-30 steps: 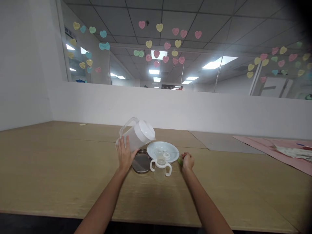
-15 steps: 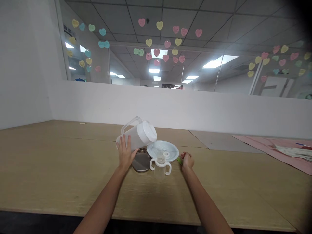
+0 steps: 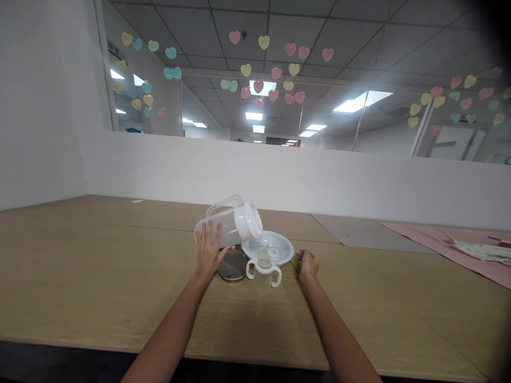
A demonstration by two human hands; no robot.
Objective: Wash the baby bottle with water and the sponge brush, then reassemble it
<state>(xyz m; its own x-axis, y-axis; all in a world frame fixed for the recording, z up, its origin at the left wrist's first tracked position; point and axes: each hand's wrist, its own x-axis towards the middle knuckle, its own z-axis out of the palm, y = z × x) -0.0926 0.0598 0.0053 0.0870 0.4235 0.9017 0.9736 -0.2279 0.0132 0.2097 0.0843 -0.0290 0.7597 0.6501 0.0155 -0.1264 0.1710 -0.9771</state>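
My left hand (image 3: 208, 250) is wrapped round the body of a translucent pitcher (image 3: 228, 226) with a white lid, tilted far over to the right. Its lidded end is above a clear bottle (image 3: 262, 274) with a white two-handled collar, which stands upright with an open neck. Behind the bottle is a pale blue-white dish (image 3: 284, 246), with a small clear and white piece (image 3: 272, 252) in it. Curled fingers close my right hand (image 3: 308, 263) at the dish's right side. A green object (image 3: 294, 264) shows by those fingers; its kind is hidden.
A round metal tray (image 3: 232, 266) lies left of the bottle, partly under the pitcher. At the right, a pink cloth (image 3: 435, 242) and a white cloth (image 3: 479, 251) lie on the wooden table (image 3: 120, 276). A white wall (image 3: 279, 175) with a window above stands behind.
The pitcher has tipped further over and shifted slightly right and down, with my left hand still on it. My right hand and the bottle have hardly moved.
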